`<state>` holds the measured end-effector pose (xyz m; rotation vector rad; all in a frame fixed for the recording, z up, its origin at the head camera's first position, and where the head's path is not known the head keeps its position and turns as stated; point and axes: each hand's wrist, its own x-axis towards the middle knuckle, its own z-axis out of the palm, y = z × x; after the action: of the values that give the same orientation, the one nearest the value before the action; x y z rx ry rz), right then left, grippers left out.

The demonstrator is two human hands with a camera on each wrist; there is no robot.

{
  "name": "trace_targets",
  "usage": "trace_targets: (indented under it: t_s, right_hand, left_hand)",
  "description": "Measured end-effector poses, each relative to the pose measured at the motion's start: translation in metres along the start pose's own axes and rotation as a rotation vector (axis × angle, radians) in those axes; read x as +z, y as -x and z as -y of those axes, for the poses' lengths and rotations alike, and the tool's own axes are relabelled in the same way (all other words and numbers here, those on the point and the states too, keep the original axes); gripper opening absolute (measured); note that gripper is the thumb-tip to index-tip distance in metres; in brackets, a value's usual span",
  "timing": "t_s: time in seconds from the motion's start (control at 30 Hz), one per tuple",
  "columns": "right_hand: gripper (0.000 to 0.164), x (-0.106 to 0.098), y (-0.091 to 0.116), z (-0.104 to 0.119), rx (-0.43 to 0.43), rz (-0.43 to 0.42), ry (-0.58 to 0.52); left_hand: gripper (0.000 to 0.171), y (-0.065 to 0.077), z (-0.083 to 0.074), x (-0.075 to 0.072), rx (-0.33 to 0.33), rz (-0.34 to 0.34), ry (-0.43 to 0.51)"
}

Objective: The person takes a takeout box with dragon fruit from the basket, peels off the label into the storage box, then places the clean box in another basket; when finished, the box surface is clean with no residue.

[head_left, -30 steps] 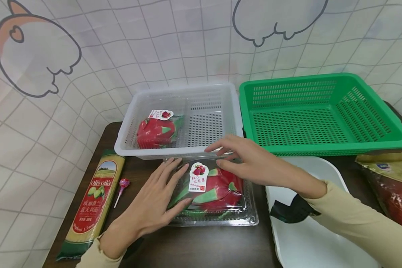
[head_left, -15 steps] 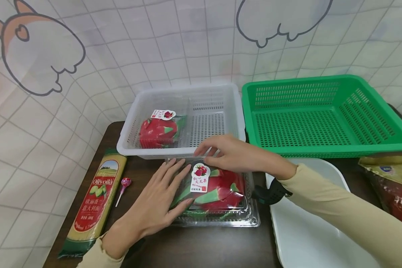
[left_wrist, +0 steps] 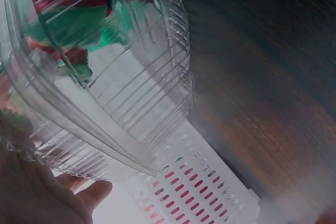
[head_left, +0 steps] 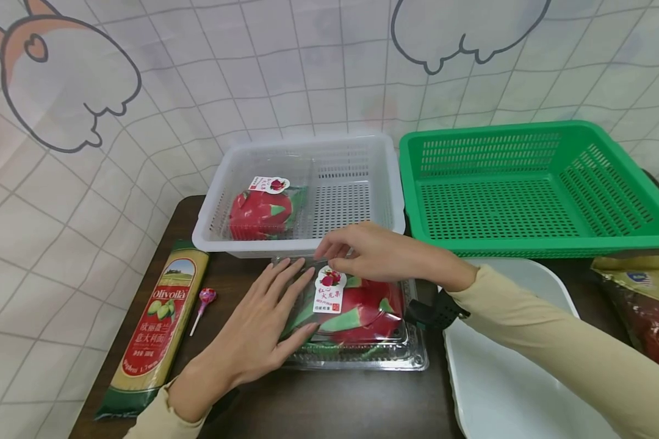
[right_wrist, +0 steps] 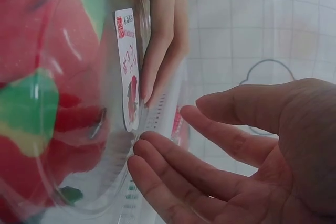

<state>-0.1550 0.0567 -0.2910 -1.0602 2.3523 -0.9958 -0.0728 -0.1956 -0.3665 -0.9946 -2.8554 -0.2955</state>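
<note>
A clear plastic clamshell box [head_left: 357, 350] holding a red dragon fruit with green scales [head_left: 362, 317] stands on the dark table. On its lid is a white label [head_left: 330, 289] with printed fruit. My left hand [head_left: 252, 323] rests over the lid's left side, fingers straight and spread. At the lid's far part, my right hand [head_left: 373, 253] touches the plastic with its fingertips. The right wrist view shows these fingers [right_wrist: 178, 177] loosely bent, thumb apart, gripping nothing. In the left wrist view, the box's ribbed side [left_wrist: 147, 87] fills the upper left.
Behind the box stands a white basket [head_left: 296, 246] with another boxed dragon fruit [head_left: 260, 213]. A green basket [head_left: 549, 241] is at the back right, a white tray [head_left: 505, 360] before it. Spaghetti [head_left: 156, 329] and a lollipop [head_left: 203, 308] lie left; a red-gold bag [head_left: 645, 305] lies right.
My right hand has come down and left from above the box onto the lid's far part. My left hand stays on the lid. The camera view has shifted slightly.
</note>
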Motion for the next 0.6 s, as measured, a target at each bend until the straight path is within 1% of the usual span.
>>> trace_targets:
  t_s: [0.2,0.4,0.6]
  right_hand:
    - [0.028,0.0001,0.0004,-0.0010,-0.002,-0.004,-0.014]
    - [0.025,0.0007,-0.0013,-0.0017,-0.002,-0.021,-0.005]
    - [0.023,0.0020,-0.0026,-0.0007,0.006,-0.020,-0.030]
  left_hand:
    - [0.080,-0.0004,-0.0002,-0.0005,-0.003,0.011,-0.007]
    - [0.081,-0.0015,-0.0001,-0.0011,-0.006,0.019,-0.003]
    - [0.081,-0.0005,-0.0008,-0.0011,-0.019,0.034,0.003]
